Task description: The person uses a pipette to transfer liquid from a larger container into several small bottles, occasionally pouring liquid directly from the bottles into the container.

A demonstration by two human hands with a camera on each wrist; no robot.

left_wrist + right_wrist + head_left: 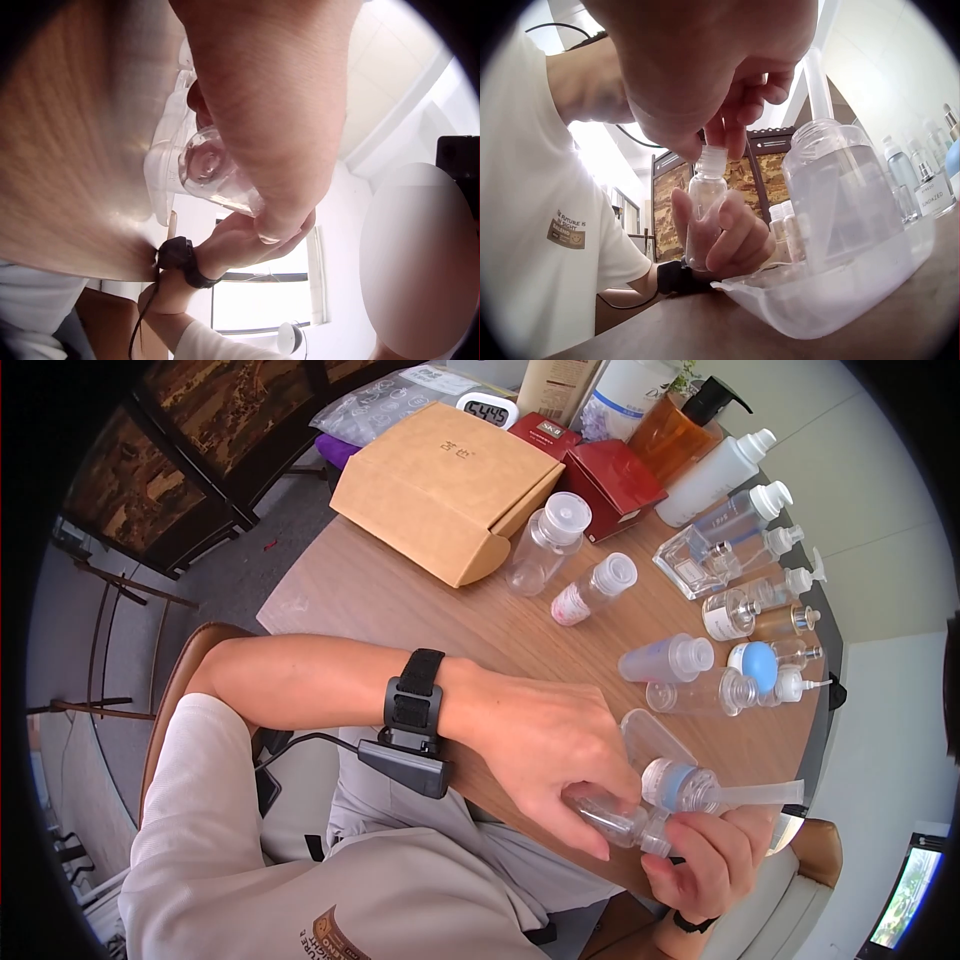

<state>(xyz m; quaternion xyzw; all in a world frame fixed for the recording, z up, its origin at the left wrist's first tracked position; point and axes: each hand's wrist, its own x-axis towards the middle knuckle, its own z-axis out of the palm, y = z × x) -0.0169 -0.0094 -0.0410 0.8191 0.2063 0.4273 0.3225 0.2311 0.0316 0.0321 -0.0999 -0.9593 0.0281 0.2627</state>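
Observation:
My left hand (550, 745) holds a small clear bottle (608, 820) tilted over the table's near edge; in the right wrist view its fingers wrap round the upright-looking bottle (706, 199). My right hand (715, 860) pinches the translucent neck piece (713, 159) at the bottle's top. Whether that piece is a cap or the neck itself I cannot tell. In the left wrist view the round bottle base (204, 161) shows below my left hand (277, 97), with my right hand (251, 241) at the other end.
Beside my hands a wide clear jar (680, 785) with a pale tube (768, 792) in it stands in a clear tray (652, 732). Several bottles line the far right edge. A cardboard box (440, 490), red boxes (610, 485) and a timer (487, 409) are at the back.

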